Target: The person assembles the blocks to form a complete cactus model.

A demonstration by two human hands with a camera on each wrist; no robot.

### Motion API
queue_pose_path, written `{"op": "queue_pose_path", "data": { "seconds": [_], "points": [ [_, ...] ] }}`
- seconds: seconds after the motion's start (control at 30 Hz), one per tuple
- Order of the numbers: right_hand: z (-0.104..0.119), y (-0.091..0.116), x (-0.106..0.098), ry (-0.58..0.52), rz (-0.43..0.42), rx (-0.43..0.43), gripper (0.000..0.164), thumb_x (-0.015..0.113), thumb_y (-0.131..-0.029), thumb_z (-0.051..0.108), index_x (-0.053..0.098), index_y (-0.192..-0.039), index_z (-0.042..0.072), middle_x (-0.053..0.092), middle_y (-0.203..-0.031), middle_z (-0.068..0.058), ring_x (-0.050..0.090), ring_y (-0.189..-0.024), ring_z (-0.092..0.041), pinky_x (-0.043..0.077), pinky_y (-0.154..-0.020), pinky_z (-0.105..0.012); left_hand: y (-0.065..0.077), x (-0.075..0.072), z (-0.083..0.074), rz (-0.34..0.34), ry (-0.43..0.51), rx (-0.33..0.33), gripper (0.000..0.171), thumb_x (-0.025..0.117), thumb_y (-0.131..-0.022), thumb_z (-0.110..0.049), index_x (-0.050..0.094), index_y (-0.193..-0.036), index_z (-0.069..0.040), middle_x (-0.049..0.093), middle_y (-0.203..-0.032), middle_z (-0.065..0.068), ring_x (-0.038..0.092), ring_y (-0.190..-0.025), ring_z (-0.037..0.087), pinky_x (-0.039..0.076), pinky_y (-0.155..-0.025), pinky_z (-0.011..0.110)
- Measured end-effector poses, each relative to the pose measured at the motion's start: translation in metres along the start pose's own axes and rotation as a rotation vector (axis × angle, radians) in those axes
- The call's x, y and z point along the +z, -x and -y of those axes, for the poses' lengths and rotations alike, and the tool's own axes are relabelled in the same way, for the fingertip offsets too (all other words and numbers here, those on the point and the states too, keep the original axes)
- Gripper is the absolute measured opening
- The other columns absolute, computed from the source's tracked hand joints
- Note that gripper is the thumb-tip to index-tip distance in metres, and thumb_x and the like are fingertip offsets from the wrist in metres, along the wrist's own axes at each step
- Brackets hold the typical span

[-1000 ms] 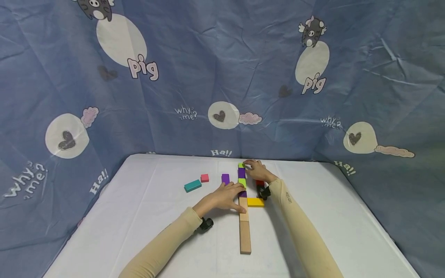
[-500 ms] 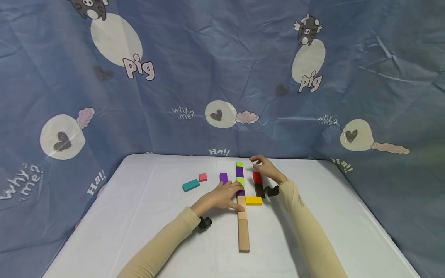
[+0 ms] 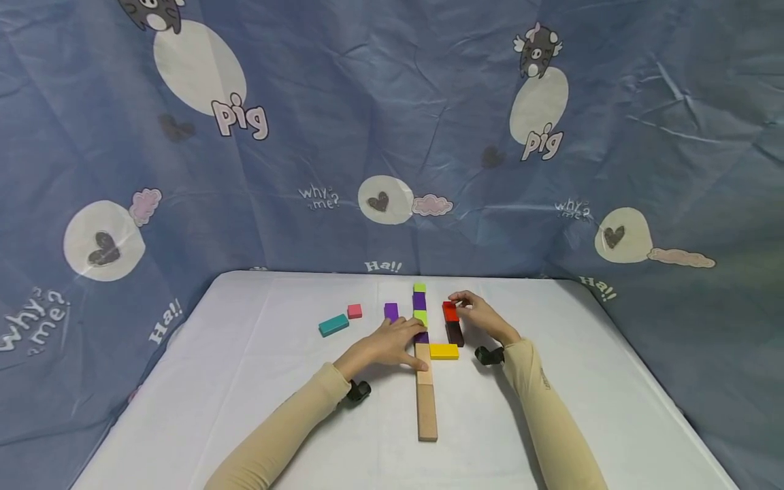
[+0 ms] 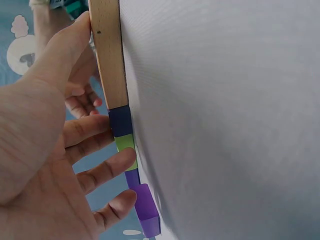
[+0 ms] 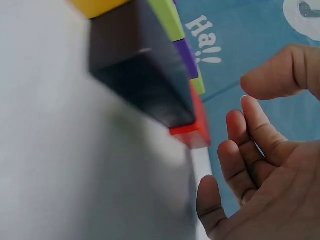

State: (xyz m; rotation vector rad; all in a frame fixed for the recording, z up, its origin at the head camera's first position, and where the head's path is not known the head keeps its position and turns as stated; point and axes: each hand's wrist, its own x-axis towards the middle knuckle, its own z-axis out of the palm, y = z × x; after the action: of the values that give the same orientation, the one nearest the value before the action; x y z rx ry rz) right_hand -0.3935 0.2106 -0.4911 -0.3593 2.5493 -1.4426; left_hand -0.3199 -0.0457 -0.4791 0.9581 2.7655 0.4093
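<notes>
A straight row of blocks runs away from me: a brown wooden block, a paler wooden block, then dark purple, lime green, purple and lime green blocks. My left hand rests against the row's left side, fingers spread, with the thumb at the pale wooden block and fingertips by the dark purple one. My right hand hovers beside the red block, holding nothing; the right wrist view shows a gap between its fingertips and that block.
A black block adjoins the red one. Nearby, a yellow block lies crosswise against the row's right side. To the left are a loose purple block, a pink block and a teal block. A patterned blue cloth hangs behind the white table.
My right hand has left the row's far green block and moved right and nearer, to beside the red block. My left hand has kept its place on the row.
</notes>
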Motion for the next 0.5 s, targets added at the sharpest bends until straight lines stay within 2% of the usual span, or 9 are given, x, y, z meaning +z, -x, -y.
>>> {"op": "queue_pose_path", "data": {
  "seconds": [0.17, 0.33, 0.5],
  "points": [
    [-0.009, 0.004, 0.005, -0.014, 0.009, 0.052, 0.041, 0.061, -0.088, 0.014, 0.053, -0.128, 0.009, 0.055, -0.131, -0.014, 0.05, -0.118, -0.03, 0.035, -0.104, -0.049, 0.001, 0.001, 0.001, 0.0, 0.007, 0.0, 0.089, 0.066, -0.077, -0.067, 0.04, -0.147, -0.018, 0.035, -0.153, 0.001, 0.031, -0.142, 0.031, 0.018, -0.113, 0.063],
    [-0.012, 0.007, 0.006, -0.023, 0.034, 0.04, 0.046, 0.062, -0.084, 0.009, 0.051, -0.129, 0.008, 0.054, -0.13, -0.016, 0.052, -0.112, -0.028, 0.04, -0.096, -0.041, 0.001, 0.001, 0.001, -0.003, 0.006, 0.006, 0.09, 0.066, -0.077, -0.067, 0.04, -0.147, -0.017, 0.036, -0.153, 0.0, 0.032, -0.141, 0.029, 0.019, -0.113, 0.062],
    [-0.013, 0.007, 0.006, 0.004, 0.059, 0.034, 0.049, 0.064, -0.082, 0.009, 0.05, -0.13, 0.009, 0.052, -0.128, -0.015, 0.05, -0.107, -0.026, 0.039, -0.088, -0.034, 0.001, -0.001, 0.001, -0.001, 0.013, 0.007, 0.09, 0.066, -0.077, -0.067, 0.039, -0.147, -0.018, 0.035, -0.154, 0.001, 0.031, -0.142, 0.029, 0.019, -0.113, 0.062]
  ]
}}
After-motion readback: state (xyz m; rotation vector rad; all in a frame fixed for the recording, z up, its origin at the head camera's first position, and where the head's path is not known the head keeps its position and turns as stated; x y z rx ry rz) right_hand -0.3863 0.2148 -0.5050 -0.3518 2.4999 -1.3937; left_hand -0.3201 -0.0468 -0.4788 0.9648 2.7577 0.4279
